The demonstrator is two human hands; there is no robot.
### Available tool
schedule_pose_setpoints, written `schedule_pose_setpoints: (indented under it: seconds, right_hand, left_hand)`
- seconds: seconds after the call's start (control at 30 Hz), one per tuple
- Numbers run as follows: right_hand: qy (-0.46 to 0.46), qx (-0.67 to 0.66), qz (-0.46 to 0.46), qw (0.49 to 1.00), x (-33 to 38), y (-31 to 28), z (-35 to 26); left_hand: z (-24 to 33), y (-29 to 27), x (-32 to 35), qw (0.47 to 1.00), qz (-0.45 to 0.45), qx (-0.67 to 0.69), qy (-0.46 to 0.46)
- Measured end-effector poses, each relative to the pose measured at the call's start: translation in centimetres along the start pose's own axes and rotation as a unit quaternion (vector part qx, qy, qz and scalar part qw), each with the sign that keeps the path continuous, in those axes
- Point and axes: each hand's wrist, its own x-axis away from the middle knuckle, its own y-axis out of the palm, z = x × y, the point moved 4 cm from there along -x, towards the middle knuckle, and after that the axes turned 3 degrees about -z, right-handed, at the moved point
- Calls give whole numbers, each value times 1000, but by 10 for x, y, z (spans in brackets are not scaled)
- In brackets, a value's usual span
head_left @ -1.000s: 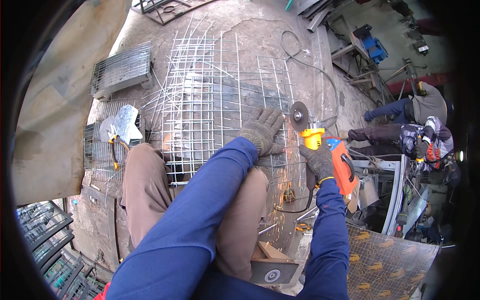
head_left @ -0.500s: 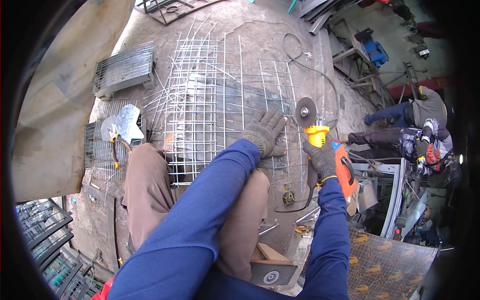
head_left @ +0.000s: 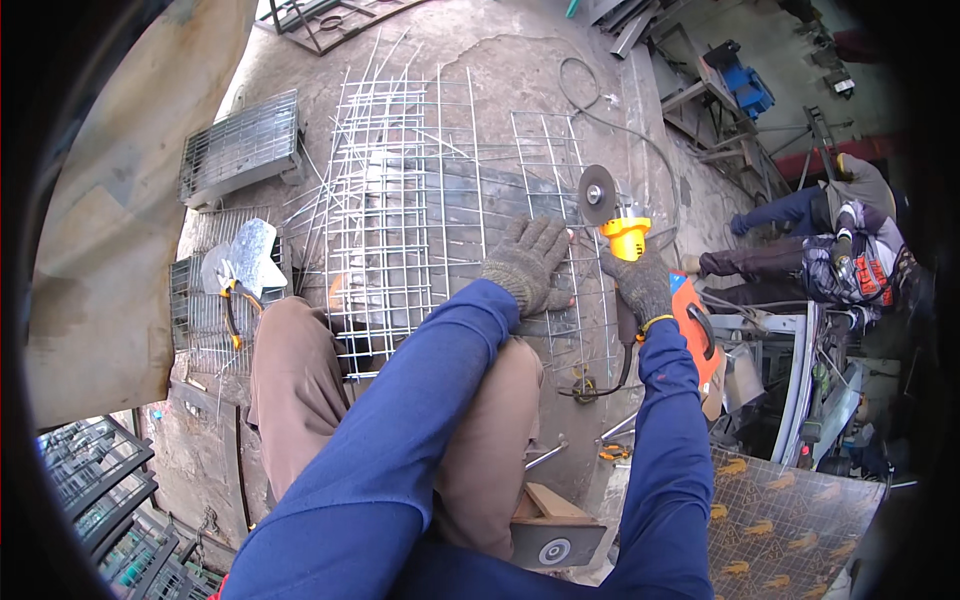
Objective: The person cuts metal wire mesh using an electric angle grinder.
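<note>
Left hand (head_left: pixel 528 264) lies spread on the mesh (head_left: pixel 549 165), right of centre; right hand (head_left: pixel 641 287) grips the grinder (head_left: pixel 627 238). Cutting seems in hand, disc contact hard to tell; the next cut calls for steady bracing.

The wire mesh (head_left: pixel 400 240) at centre reaches me as bare, shiny metal; right of it I see the grinder (head_left: pixel 627 240) in smooth yellow plastic with a matt dark disc (head_left: pixel 592 203). Left hand (head_left: pixel 525 265) and right hand (head_left: pixel 643 285) show coarse, matt knit cloth. I make out rough concrete floor (head_left: pixel 530 80) above, raw wood block (head_left: pixel 553 502) below
</note>
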Motion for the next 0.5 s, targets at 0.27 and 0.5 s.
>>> schedule_pose_setpoints:
  seconds: [0.27,0.5]
  right_hand:
    - [-26,-4,-4,1000,4,2,-6]
    - [8,12,-49,999,0,3,0]
  left_hand:
    - [-1,-1,0,1000,13,3,1]
    - [0,0,1,1000,22,22,-1]
